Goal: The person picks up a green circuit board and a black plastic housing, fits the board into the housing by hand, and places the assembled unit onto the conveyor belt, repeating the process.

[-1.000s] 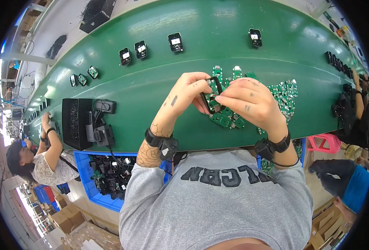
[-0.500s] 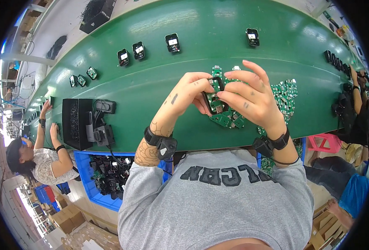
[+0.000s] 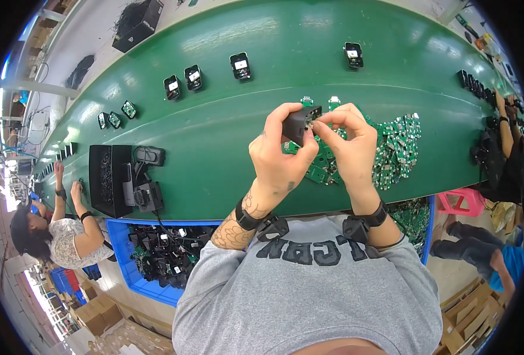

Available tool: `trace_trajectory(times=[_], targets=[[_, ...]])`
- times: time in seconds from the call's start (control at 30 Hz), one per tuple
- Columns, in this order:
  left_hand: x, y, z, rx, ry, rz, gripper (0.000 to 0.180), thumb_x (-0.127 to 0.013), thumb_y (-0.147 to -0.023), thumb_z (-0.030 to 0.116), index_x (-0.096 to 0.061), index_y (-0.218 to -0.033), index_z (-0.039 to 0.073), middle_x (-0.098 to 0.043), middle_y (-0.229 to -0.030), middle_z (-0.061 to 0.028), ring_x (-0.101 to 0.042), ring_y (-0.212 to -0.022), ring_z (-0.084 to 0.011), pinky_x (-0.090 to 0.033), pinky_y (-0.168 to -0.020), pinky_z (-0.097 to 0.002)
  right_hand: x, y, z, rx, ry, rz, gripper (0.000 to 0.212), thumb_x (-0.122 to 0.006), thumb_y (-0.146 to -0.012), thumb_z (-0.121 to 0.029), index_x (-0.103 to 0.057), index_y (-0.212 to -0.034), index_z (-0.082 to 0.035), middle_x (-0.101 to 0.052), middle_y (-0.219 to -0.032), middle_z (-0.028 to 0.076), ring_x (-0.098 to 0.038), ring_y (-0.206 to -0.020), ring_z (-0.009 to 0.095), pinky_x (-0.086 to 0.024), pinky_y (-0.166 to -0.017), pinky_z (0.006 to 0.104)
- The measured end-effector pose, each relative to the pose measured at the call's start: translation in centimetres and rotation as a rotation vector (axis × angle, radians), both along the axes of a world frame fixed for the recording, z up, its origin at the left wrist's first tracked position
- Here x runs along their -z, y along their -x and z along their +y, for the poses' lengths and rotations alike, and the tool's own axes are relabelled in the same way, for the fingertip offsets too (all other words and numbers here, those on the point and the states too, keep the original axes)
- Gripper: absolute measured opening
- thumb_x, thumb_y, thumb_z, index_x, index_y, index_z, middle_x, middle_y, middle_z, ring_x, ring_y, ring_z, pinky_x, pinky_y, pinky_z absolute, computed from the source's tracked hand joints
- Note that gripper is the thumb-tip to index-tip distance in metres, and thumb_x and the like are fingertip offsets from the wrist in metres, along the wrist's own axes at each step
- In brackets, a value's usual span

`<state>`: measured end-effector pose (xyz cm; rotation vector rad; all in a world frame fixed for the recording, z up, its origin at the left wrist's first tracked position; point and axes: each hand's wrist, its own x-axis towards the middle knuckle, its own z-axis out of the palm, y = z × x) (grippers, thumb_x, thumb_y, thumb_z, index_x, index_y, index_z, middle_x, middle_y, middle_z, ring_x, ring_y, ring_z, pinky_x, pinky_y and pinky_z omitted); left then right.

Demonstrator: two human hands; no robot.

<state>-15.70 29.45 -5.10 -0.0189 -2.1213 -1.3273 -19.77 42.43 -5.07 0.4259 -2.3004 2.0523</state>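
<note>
My left hand grips a black plastic housing from its left side, thumb below and fingers above. The housing is tilted, its open side turned toward my right hand. At that opening, my right thumb and index finger are pinched together. Small parts show there, but I cannot make out what the fingertips hold. Beneath and to the right of my hands, a spread of loose green circuit boards lies on the green table.
Several black housings stand along the table's far side. At left are a black bin and a black device. Blue crates hold parts under the near edge. A co-worker works at far left; another person's arm shows at right.
The housing has been turned from showing its circuit board upward to lying on its side. My right fingers, spread before, have come together at its opening.
</note>
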Motion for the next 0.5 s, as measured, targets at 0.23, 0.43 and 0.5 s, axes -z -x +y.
trace_trajectory(times=[0.23,0.43,0.5], targets=[[1.0,0.3,0.3,-0.107,-0.115,0.102,0.042,-0.065,-0.078,0.0,-0.056,-0.119,-0.002,-0.068,-0.1,-0.0154,-0.068,-0.08,-0.0173,-0.056,-0.068,-0.0273,0.2,-0.4,0.3,-0.202,-0.022,0.189,0.024,-0.068,-0.08,0.004,-0.072,-0.103,0.0,-0.056,-0.083,0.002,-0.053,-0.083,0.012,-0.043,-0.074,0.0244],[0.1,1.1,-5.0,0.109,-0.131,-0.234,0.042,-0.06,-0.085,0.002,-0.054,-0.127,0.003,-0.064,-0.117,-0.0113,-0.062,-0.096,-0.0149,-0.051,-0.083,-0.029,0.6,1.8,1.7,-0.646,-0.022,-0.074,0.027,-0.066,-0.087,-0.006,-0.07,-0.113,-0.004,-0.065,-0.083,0.002,-0.057,-0.079,0.009,-0.046,-0.074,0.0244],[-1.0,3.1,-11.1,0.124,0.09,-0.376,0.042,-0.061,-0.085,0.003,-0.057,-0.127,0.006,-0.062,-0.119,-0.0105,-0.06,-0.105,-0.0192,-0.048,-0.088,-0.031,1.5,3.9,4.1,-0.657,-0.132,-0.134,0.024,-0.066,-0.087,-0.008,-0.07,-0.11,-0.004,-0.068,-0.087,0.003,-0.059,-0.08,0.008,-0.047,-0.072,0.0252]])
